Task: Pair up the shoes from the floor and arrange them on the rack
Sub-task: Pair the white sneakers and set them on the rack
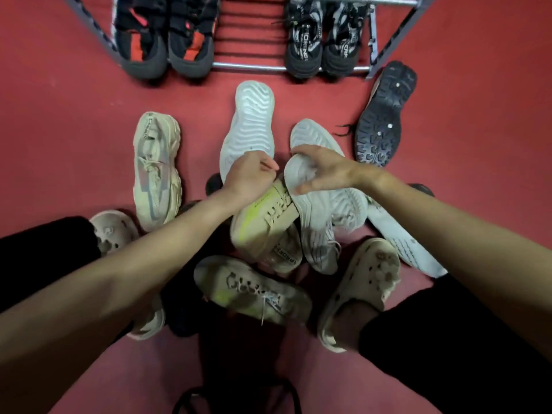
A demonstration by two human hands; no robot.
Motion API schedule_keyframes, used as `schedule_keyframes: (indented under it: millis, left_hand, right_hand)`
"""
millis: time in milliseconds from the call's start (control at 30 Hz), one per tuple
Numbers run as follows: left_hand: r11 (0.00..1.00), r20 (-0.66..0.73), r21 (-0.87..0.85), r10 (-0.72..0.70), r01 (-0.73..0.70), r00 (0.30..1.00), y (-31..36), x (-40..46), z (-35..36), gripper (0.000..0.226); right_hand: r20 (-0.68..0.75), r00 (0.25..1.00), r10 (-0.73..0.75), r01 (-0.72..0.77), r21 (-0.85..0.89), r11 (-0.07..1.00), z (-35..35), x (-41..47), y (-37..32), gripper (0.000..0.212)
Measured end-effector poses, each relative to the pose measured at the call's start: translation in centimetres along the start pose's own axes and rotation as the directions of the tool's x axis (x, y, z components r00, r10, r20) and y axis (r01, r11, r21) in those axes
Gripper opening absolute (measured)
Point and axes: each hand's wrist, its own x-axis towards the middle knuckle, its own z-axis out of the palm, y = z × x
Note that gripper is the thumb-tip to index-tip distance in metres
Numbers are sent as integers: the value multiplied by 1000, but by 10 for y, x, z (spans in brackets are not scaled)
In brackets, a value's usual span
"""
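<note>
Two white shoes (248, 127) gripped — rack (248, 67) mid-gap open

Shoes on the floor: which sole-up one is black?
The black shoe by the rack's right leg; the other upturned soles are white.

A dull red, matte floor covering (74, 144) fills the view from edge to edge. At its lower edge sits a black curved tubular frame (236, 395), partly cut off. Two black trouser legs (448, 339) come in from the lower corners, each ending in a worn beige perforated clog (358, 282).
</note>
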Motion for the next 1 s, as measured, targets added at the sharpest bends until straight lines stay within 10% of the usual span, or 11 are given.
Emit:
schedule_keyframes:
  millis: [300, 633, 800, 1000]
  left_hand:
    - [1000, 56, -1, -5, 5, 998, 17, -51, -9, 20]
    - [997, 103, -54, 65, -60, 993, 64, -89, 9, 21]
    - [998, 66, -38, 51, -49, 997, 74, -96, 11, 14]
    - [941, 126, -327, -48, 87, 991, 79, -100, 5, 36]
  right_hand:
    - [-94, 995, -37, -3, -392, 920, -26, -59, -6, 57]
    - [-484, 806, 341, -229, 276, 933, -72, -142, 36, 47]
    - [-428, 664, 613, -60, 787, 614, -56, -151, 38, 52]
    - [-166, 830, 533, 44, 971, 234, -6, -147, 15, 21]
